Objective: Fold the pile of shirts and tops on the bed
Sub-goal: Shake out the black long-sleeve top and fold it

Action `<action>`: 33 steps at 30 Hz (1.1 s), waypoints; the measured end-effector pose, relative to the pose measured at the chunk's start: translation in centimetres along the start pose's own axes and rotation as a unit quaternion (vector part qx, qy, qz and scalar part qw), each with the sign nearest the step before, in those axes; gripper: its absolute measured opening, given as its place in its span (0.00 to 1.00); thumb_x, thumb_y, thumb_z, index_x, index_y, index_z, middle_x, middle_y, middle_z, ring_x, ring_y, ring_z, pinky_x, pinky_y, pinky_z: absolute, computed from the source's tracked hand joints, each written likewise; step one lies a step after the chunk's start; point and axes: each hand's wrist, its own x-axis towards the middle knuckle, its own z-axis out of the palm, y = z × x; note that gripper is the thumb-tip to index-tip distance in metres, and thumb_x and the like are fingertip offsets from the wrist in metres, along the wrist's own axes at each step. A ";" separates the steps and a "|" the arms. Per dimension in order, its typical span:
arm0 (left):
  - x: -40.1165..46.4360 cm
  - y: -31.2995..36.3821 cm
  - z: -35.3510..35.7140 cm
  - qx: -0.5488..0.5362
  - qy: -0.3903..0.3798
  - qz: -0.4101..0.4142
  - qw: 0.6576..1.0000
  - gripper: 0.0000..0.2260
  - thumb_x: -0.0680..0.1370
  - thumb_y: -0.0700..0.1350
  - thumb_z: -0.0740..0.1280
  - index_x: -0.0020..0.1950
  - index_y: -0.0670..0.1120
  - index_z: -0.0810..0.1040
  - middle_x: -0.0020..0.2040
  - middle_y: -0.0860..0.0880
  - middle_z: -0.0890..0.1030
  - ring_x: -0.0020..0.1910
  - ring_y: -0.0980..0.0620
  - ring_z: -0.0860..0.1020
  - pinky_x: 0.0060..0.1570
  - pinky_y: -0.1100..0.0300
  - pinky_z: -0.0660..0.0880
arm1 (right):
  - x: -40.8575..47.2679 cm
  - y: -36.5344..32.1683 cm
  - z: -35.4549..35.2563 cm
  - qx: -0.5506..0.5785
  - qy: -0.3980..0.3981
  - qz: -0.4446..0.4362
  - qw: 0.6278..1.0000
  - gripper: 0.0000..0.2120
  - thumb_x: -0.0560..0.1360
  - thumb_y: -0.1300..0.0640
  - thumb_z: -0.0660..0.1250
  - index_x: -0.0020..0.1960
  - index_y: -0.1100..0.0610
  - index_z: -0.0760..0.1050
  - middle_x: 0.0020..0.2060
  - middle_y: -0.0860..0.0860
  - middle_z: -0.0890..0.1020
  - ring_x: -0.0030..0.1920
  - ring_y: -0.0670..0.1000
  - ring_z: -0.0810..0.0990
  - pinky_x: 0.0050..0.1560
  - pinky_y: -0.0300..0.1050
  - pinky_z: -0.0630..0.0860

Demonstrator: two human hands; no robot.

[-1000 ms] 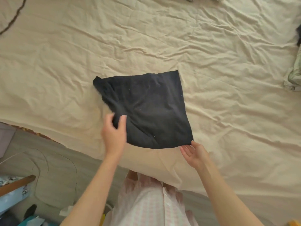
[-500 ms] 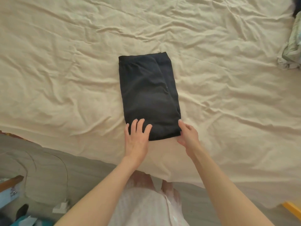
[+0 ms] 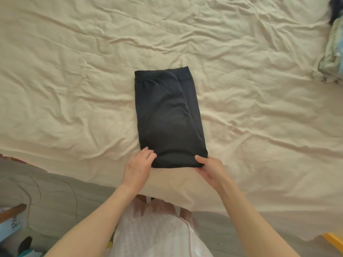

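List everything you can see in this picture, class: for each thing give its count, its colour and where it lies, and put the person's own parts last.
Folded black cotton top: one, black, middle of the bed, its near end at the hands.
Wrinkled beige bed sheet: one, beige, covering the bed.
Crumpled pale green garment: one, pale green, right edge of the bed.
Dark garment: one, dark, top right corner, cut off.
Grey floor: one, grey, below the bed edge.
Thin dark cable: one, dark, on the floor at left.
Pink-white dress: one, worn by the person, bottom centre.
Left hand: one, gripping the top's near left corner.
Right hand: one, gripping its near right corner.
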 end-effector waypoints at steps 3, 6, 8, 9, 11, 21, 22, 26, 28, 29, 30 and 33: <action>-1.9 -0.7 -1.6 -0.074 -0.018 0.016 0.997 0.21 0.57 0.25 0.74 0.45 0.42 0.80 0.42 0.48 0.81 0.39 0.48 0.81 0.34 0.59 0.79 | -2.3 1.0 -1.1 -0.039 -0.025 0.030 0.998 0.09 0.76 0.69 0.64 0.55 0.67 0.74 0.51 0.59 0.81 0.50 0.56 0.80 0.40 0.42 0.79; -3.4 -0.3 -3.8 -0.106 -0.118 0.016 0.987 0.19 0.65 0.27 0.69 0.51 0.44 0.81 0.48 0.49 0.82 0.46 0.48 0.80 0.44 0.58 0.78 | -4.7 1.6 -2.7 -0.055 -0.067 0.112 0.990 0.09 0.75 0.68 0.65 0.55 0.63 0.75 0.50 0.56 0.82 0.46 0.54 0.82 0.38 0.42 0.79; -2.8 -0.2 -5.5 -0.130 -0.204 -0.001 0.970 0.17 0.72 0.31 0.63 0.57 0.47 0.79 0.54 0.51 0.80 0.53 0.50 0.77 0.53 0.59 0.73 | -5.9 1.3 -3.4 -0.033 -0.079 0.146 0.986 0.06 0.75 0.67 0.65 0.52 0.62 0.75 0.45 0.56 0.81 0.39 0.53 0.82 0.35 0.42 0.79; -1.9 -0.2 -6.6 -0.145 -0.239 -0.007 0.960 0.17 0.74 0.34 0.62 0.58 0.49 0.78 0.54 0.53 0.79 0.54 0.53 0.76 0.54 0.61 0.71 | -6.4 0.7 -3.4 -0.010 -0.079 0.151 0.985 0.05 0.75 0.67 0.65 0.50 0.62 0.75 0.42 0.56 0.80 0.36 0.53 0.81 0.34 0.41 0.79; 1.1 -0.1 -9.4 -0.191 -0.265 -0.025 0.945 0.15 0.74 0.37 0.63 0.55 0.54 0.78 0.50 0.55 0.80 0.47 0.61 0.77 0.47 0.67 0.71 | -7.1 -1.5 -2.7 0.057 -0.084 0.145 0.984 0.02 0.73 0.65 0.64 0.45 0.61 0.73 0.34 0.55 0.78 0.30 0.51 0.80 0.31 0.39 0.78; 16.1 -3.5 -11.6 -0.218 -0.016 -0.266 0.939 0.18 0.81 0.46 0.56 0.70 0.45 0.67 0.67 0.44 0.72 0.64 0.45 0.71 0.63 0.53 0.68 | -2.1 -12.3 9.1 -0.131 0.001 -0.184 0.974 0.11 0.80 0.54 0.59 0.59 0.59 0.70 0.53 0.56 0.76 0.54 0.54 0.76 0.61 0.54 0.74; 16.0 -3.4 -10.7 -0.172 -0.023 -0.226 0.959 0.19 0.81 0.46 0.56 0.72 0.45 0.65 0.69 0.43 0.69 0.67 0.44 0.68 0.65 0.52 0.65 | -1.1 -11.8 9.7 -0.273 0.058 -0.281 0.918 0.14 0.79 0.54 0.59 0.62 0.58 0.71 0.57 0.55 0.76 0.60 0.53 0.74 0.65 0.53 0.70; 15.4 -2.7 -6.7 0.007 -0.053 -0.068 0.996 0.24 0.82 0.51 0.55 0.77 0.53 0.53 0.77 0.44 0.50 0.76 0.43 0.50 0.72 0.48 0.56 | 2.9 -9.1 10.1 -0.615 0.068 -0.466 0.633 0.24 0.81 0.50 0.54 0.76 0.52 0.57 0.76 0.53 0.57 0.76 0.54 0.51 0.75 0.54 0.52; 15.4 -2.7 -4.7 0.055 -0.098 -0.057 0.992 0.24 0.82 0.54 0.51 0.77 0.56 0.48 0.78 0.48 0.41 0.76 0.43 0.42 0.73 0.45 0.51 | 5.1 -8.0 9.5 -0.692 0.066 -0.449 0.561 0.25 0.82 0.47 0.50 0.77 0.50 0.50 0.77 0.52 0.50 0.77 0.54 0.45 0.74 0.56 0.46; 15.4 -2.8 -3.6 0.058 -0.123 -0.066 0.988 0.24 0.82 0.55 0.49 0.77 0.58 0.46 0.77 0.49 0.38 0.76 0.43 0.39 0.73 0.45 0.50 | 6.1 -7.5 9.1 -0.712 0.065 -0.436 0.546 0.26 0.82 0.46 0.48 0.78 0.49 0.47 0.77 0.51 0.48 0.77 0.53 0.43 0.74 0.57 0.45; 15.3 -3.0 -2.8 0.050 -0.143 -0.075 0.986 0.24 0.82 0.56 0.48 0.77 0.58 0.45 0.77 0.50 0.36 0.75 0.44 0.37 0.74 0.44 0.49 | 6.8 -7.0 8.7 -0.720 0.058 -0.427 0.544 0.26 0.82 0.45 0.47 0.77 0.48 0.45 0.77 0.51 0.46 0.77 0.53 0.42 0.74 0.57 0.45; 14.8 -3.2 -2.0 -0.043 -0.100 -0.068 0.992 0.23 0.82 0.53 0.51 0.77 0.56 0.49 0.78 0.51 0.39 0.75 0.45 0.37 0.74 0.49 0.47 | 7.8 -5.8 8.0 -0.663 0.071 -0.458 0.588 0.26 0.81 0.44 0.49 0.77 0.49 0.53 0.77 0.53 0.51 0.77 0.54 0.47 0.74 0.58 0.48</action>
